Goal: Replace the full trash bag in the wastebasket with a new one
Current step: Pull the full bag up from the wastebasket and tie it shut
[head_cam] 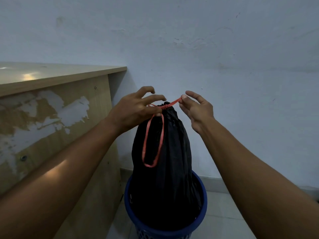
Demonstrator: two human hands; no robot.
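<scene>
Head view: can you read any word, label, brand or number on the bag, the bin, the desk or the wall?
None: no text shows on the bag, its drawstring, the bin, the desk or the wall.

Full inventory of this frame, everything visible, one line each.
trash bag: 1, black, cinched shut, standing in the wastebasket
drawstring: 1, red, knotted at the bag's neck, loop hanging down the bag's front
wastebasket: 1, blue, on the floor beside the desk
desk: 1, light wood with worn side panel, left
wall: 1, pale blue-white, behind
floor: pale tiles, bottom right
left hand: 1, pinches the drawstring by the knot
right hand: 1, pinches the drawstring's other end
</scene>
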